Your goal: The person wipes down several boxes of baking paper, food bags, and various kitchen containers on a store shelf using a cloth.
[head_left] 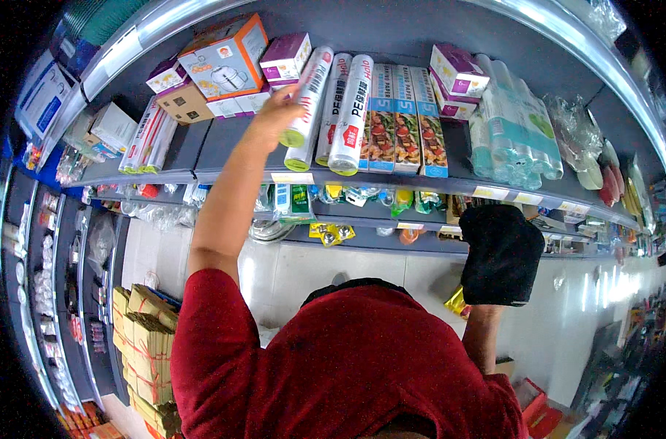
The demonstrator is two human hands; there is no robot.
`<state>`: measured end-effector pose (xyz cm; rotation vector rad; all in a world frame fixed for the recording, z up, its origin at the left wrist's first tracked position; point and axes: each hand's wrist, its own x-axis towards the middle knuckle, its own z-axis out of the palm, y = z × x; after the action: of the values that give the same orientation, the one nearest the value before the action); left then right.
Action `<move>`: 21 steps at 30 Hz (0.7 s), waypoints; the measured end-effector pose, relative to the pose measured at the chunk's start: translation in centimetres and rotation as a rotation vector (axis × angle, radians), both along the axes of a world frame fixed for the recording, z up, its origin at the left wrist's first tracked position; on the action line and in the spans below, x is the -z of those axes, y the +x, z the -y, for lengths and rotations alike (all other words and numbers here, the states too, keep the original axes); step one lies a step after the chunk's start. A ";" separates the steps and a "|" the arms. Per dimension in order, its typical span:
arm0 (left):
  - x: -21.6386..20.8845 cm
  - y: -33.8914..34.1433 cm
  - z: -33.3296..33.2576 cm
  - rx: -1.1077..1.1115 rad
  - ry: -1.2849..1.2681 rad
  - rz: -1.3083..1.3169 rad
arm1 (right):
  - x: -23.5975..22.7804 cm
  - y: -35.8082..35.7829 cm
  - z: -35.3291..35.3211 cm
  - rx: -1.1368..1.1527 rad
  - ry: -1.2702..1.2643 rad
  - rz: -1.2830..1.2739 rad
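Observation:
My left hand [280, 117] reaches up to the shelf and is closed around a white cling film roll [315, 88] with a green end, which leans across another roll. Beside it lie two more cling film rolls [353, 110], and to their right several baking paper boxes [405, 117] stand in a row. My right forearm [485, 336] is raised on the right, below the shelf's front edge. A black cloth-like thing [501, 252] covers my right hand, so its fingers are hidden. Whether it is worn or held, I cannot tell.
A juicer box [225, 62] sits on smaller boxes at the left. Purple-and-white boxes [457, 73] and pale green plastic-wrapped rolls [512, 132] are to the right. The shelf's front edge [391, 180] carries price labels. Tied brown paper bundles [148, 351] stand at lower left.

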<state>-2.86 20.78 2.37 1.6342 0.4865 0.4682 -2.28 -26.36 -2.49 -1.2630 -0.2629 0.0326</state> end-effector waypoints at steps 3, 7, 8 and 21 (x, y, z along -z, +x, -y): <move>-1.4 -2.1 -0.6 0.042 -0.254 0.072 | 0.2 -0.3 0.2 0.010 0.001 -0.014; -0.4 -5.5 -1.1 0.088 0.039 0.080 | 0.3 -0.4 -0.2 0.004 0.001 -0.032; -0.5 -6.1 -1.0 0.067 0.136 0.021 | 0.4 -0.5 -0.2 0.006 0.001 -0.040; -0.9 -2.4 1.9 -0.021 -0.026 0.143 | 1.2 0.2 -3.1 -0.036 0.028 -0.068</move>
<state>-5.29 18.87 3.26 1.5599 0.4016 0.5874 -2.06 -23.23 -3.65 -1.2265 -0.2266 0.1019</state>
